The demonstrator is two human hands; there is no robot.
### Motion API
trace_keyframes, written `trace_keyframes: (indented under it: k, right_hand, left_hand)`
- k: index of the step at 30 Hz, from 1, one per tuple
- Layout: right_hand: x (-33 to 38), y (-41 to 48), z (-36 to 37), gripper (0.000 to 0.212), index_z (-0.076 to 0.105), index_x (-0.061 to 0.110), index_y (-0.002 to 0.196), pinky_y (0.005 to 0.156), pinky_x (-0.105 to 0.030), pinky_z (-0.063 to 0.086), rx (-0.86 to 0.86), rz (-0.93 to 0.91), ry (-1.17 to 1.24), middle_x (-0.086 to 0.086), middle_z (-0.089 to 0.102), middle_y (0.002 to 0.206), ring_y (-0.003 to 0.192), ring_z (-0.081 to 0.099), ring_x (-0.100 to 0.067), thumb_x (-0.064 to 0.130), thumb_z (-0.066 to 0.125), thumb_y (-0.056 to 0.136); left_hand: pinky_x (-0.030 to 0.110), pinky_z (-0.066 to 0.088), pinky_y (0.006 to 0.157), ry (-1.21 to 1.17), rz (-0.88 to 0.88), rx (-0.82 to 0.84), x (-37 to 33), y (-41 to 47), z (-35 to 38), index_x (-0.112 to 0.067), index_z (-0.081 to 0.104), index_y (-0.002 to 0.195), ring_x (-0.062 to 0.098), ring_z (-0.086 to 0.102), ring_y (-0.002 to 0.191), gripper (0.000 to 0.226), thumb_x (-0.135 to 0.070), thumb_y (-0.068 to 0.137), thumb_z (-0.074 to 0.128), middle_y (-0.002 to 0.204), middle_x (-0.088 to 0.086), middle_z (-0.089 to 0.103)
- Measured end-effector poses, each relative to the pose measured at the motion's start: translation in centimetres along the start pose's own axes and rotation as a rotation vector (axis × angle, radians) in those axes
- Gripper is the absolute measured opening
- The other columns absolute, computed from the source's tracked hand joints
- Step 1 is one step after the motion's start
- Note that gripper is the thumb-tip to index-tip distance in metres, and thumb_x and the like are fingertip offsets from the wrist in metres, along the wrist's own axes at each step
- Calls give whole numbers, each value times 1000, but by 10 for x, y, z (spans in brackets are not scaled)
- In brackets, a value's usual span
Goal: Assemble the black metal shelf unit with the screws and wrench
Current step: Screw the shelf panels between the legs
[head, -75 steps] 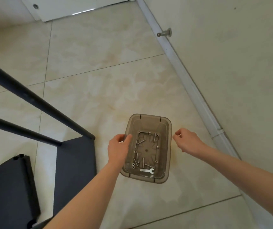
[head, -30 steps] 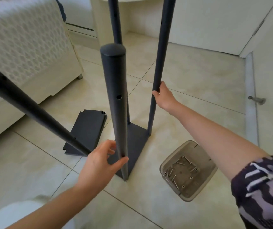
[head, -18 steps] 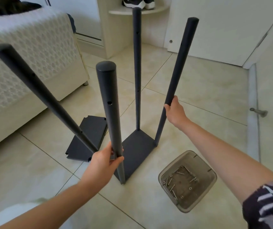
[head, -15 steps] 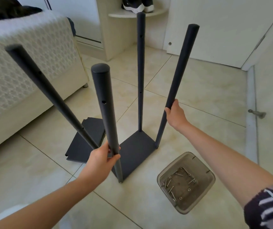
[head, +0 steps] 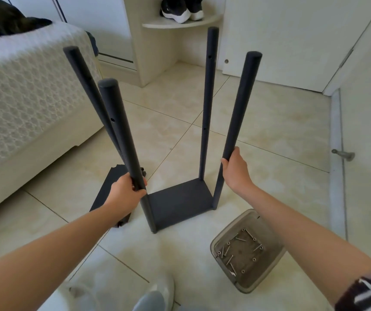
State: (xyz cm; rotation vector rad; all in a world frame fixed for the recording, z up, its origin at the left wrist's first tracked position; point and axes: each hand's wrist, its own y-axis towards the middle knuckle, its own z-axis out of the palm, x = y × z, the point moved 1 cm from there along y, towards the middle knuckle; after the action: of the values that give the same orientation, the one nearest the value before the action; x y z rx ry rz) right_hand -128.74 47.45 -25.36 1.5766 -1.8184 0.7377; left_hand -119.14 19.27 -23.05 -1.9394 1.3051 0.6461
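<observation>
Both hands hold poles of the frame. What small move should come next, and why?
Probably free the left hand from its pole and reach for the loose shelf panel beside it: the base already carries four poles, and the right hand grips another.

- The shelf unit (head: 181, 202) and its poles were matte black.
- The screw tray (head: 267, 281) was translucent grey-brown.
- The floor (head: 269, 135) was mottled cream tile.
- The bed cover (head: 22, 93) bore a white honeycomb pattern.
- The sneakers (head: 181, 7) were black with white soles.
</observation>
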Motion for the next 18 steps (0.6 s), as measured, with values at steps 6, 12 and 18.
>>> trace_keyframes:
  k: [6,12,18]
  right_hand:
    - [-9,21,-7,21,42,12,119,66,-21,47,-35,41,-42,2,53,99,84,55,-16,18,51,101]
    - [-5,37,-4,28,38,22,109,46,-4,43,-14,38,18,12,54,85,69,57,0,19,62,95]
    - [-5,48,1,33,41,27,110,51,2,40,-32,120,52,24,56,82,65,58,8,26,68,90]
  left_hand:
    - [31,50,85,-22,5,38,-11,43,-12,-12,65,106,20,63,96,21,0,89,68,100,1,66]
    - [20,47,62,-1,-9,62,-30,103,-31,-16,67,97,16,64,87,23,4,87,65,94,4,68]
    - [24,52,67,47,-14,164,-49,155,-46,-17,69,94,20,65,87,25,6,85,65,94,7,69]
